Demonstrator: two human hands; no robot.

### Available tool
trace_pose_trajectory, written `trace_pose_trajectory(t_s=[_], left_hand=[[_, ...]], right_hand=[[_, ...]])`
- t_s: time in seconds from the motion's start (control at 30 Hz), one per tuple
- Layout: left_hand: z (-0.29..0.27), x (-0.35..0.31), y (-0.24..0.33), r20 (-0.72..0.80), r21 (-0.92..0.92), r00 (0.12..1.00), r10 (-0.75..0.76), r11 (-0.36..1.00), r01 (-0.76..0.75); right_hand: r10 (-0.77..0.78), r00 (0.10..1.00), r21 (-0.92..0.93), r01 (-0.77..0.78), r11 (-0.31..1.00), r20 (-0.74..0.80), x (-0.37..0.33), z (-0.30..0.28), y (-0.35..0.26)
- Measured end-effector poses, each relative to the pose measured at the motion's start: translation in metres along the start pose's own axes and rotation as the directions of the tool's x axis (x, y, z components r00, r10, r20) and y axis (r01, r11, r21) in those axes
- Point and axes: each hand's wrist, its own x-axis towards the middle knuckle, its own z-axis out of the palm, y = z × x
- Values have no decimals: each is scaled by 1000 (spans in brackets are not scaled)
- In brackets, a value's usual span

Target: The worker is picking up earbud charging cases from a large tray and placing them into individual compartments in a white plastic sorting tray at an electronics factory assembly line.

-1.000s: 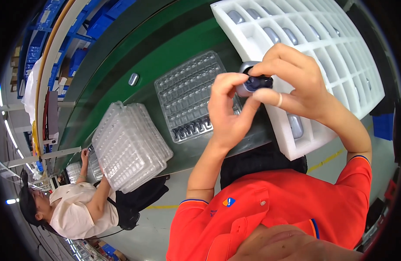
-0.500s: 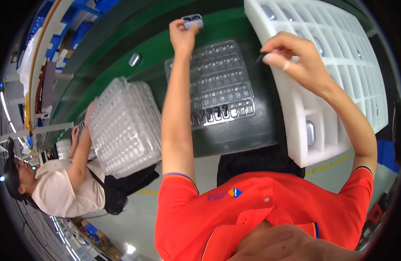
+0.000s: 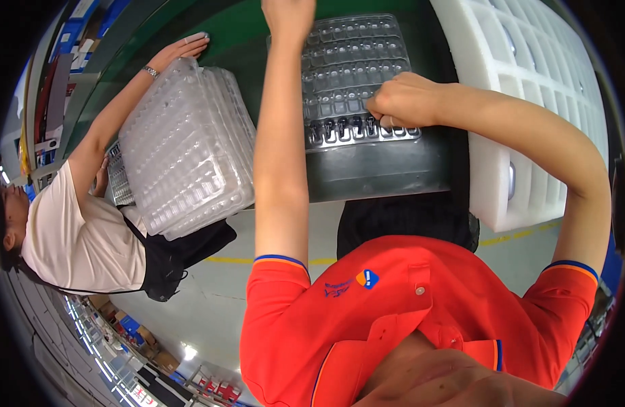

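My left hand reaches to the far edge of the picture. Its fingers are cut off there, so what they hold does not show. Beneath my right hand lies a clear plastic blister tray with rows of small pockets. That hand's fingers are pinched together, pointing down at the tray's near row, toward its right end. Whatever is in the pinch is hidden by the fingers. Several small black pieces, shaped like earbuds, sit in that near row just left of my fingers. The pockets farther back look bare.
A thick stack of clear trays stands left of my left forearm. On the right is a white foam box with slots, some holding rounded grey cases. At the left, a co-worker's hand rests on the green bench behind the stack.
My right hand has moved left from the foam box, where it held a small dark piece, to the tray. My left hand, with a small clear case before, now reaches out of view.
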Motion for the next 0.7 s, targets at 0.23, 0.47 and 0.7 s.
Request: trace_pose_trajectory(t_s=[0.23,0.47,0.7], left_hand=[[-25,-182,44,175,-128,970,166,981,-145],[-24,-212,52,174,-32,934,311,950,-310],[-33,-214,55,418,106,846,330,907,-407]], right_hand=[[31,997,-33,-33,999,-75,-3,4,-4],[139,841,56,-128,990,-523,-82,-48,-33],[469,643,253,-404,879,-605,-252,-13,-86]])
